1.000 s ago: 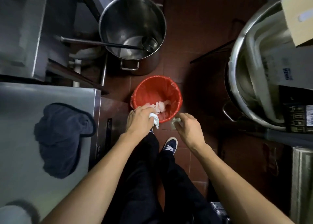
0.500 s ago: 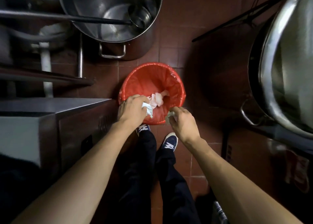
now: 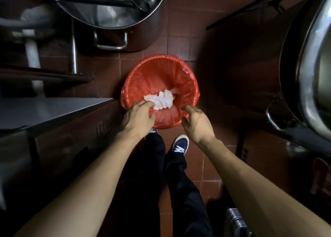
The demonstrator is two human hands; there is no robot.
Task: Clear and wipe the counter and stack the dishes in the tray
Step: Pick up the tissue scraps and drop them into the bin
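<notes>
A red-lined waste bin point(image 3: 158, 74) stands on the tiled floor in front of my feet. Crumpled white tissues point(image 3: 161, 100) lie inside it. My left hand point(image 3: 138, 115) hangs over the bin's near-left rim with its fingers loosely curled beside the tissues, and I see nothing in it. Over the near-right rim, my right hand point(image 3: 197, 123) has its fingers spread and relaxed, holding nothing.
The steel counter's corner point(image 3: 46, 109) is at the left, close to the bin. A large steel pot point(image 3: 125, 16) with a ladle stands on the floor beyond the bin. Another big steel vessel point(image 3: 308, 61) fills the right side. My shoe point(image 3: 180, 145) is just below the bin.
Both hands held white tissue wads above the bin; the wads now lie in the bin and both hands are empty. My view has tilted down and come closer to the bin.
</notes>
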